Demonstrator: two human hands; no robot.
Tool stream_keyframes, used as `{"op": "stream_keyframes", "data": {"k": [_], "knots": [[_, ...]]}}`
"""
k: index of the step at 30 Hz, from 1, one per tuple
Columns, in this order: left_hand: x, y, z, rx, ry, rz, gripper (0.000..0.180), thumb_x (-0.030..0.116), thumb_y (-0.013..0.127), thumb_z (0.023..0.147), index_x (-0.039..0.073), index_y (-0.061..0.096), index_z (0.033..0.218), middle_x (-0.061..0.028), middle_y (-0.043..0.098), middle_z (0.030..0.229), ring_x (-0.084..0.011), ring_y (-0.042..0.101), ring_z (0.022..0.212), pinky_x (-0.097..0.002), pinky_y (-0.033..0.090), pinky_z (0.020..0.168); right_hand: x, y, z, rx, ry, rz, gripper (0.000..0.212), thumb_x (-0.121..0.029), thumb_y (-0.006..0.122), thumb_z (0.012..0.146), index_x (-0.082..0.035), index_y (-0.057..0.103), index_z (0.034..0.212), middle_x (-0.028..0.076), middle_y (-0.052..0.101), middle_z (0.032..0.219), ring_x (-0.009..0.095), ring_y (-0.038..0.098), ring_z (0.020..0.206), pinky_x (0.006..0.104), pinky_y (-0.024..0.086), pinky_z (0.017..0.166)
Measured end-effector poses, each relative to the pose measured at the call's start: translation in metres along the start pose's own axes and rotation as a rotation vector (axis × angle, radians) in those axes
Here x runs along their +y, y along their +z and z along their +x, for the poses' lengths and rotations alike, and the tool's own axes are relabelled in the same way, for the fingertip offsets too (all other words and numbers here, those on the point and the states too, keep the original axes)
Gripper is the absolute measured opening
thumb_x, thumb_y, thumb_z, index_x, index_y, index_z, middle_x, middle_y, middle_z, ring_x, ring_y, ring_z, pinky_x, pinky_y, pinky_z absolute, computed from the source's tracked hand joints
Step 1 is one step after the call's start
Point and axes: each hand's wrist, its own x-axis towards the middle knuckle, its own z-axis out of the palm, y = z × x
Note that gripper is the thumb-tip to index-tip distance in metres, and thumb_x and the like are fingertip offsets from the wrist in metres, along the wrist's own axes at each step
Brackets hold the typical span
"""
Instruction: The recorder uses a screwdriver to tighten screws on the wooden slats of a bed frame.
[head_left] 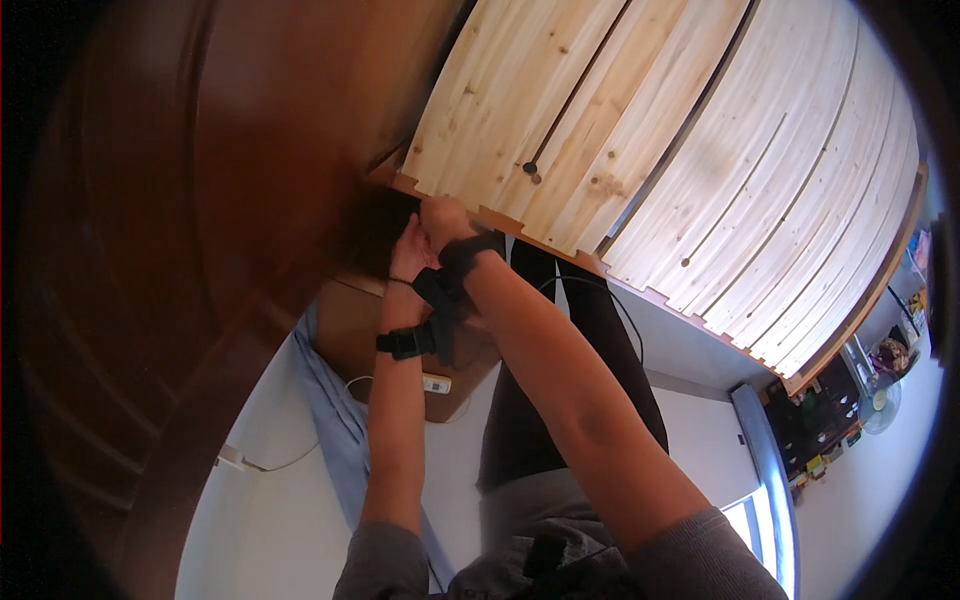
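My two hands are close together at the corner where a dark brown wooden headboard (270, 120) meets the bed frame's side rail (540, 240). Against the rail's edge, just below the pale wooden slats (580, 130), my right hand (443, 220) is closed, its fingers curled. My left hand (409, 255) is beside and slightly below it, at the dark gap by the headboard, with its fingers drawn together. What either hand holds is hidden in shadow and by the hands themselves. Black straps (405, 343) circle my wrists.
A brown box or board (345, 330) lies below my forearms, with a small white device (436, 384) and a cable on it. Blue-grey cloth (340, 430) hangs at the left by a white wall. A fan (880, 410) and shelves with assorted items are far right.
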Motion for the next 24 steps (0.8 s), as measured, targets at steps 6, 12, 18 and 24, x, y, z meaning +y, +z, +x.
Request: {"op": "stream_keyframes", "data": {"k": [6,12,18,24], "knots": [[-0.002,-0.003,-0.005,0.074,-0.054,-0.168,0.042,0.044,0.044,0.08,0.008,0.05,0.102,-0.0057,0.057,0.094,-0.018,0.055,0.081,-0.029,0.044,0.069,-0.015,0.0,-0.008,0.028,-0.009,-0.191,0.019,-0.022,0.054,0.067,-0.005,0.063,0.068,0.013,0.06,0.075,0.026,0.059,0.075,0.0328,0.047,0.063],[0.014,0.024,-0.014,-0.019,-0.123,-0.191,0.037,0.036,0.043,0.082,0.006,0.05,0.102,-0.0076,0.055,0.098,-0.0202,0.052,0.09,-0.0293,0.043,0.075,-0.025,0.002,-0.009,-0.003,0.089,-0.406,0.02,-0.023,0.054,0.07,-0.008,0.063,0.079,0.002,0.061,0.076,0.019,0.059,0.063,0.0302,0.043,0.043],[0.008,-0.021,0.019,-0.499,-0.182,-0.359,0.025,0.021,0.042,0.084,0.004,0.05,0.1,-0.0084,0.055,0.097,-0.0207,0.05,0.094,-0.0294,0.04,0.079,-0.038,0.006,-0.011,-0.191,0.023,-0.943,0.015,-0.021,0.053,0.068,-0.015,0.064,0.078,-0.003,0.06,0.074,0.013,0.058,0.066,0.0304,0.042,0.038],[0.02,0.031,0.009,0.01,-0.362,-0.203,0.026,0.022,0.045,0.083,0.005,0.049,0.101,-0.0078,0.054,0.096,-0.0212,0.05,0.093,-0.0345,0.04,0.079,-0.004,-0.017,-0.044,0.18,-0.168,-0.485,0.018,-0.023,0.056,0.067,-0.009,0.061,0.079,0.004,0.059,0.07,0.015,0.058,0.064,0.0343,0.043,0.041]]}}
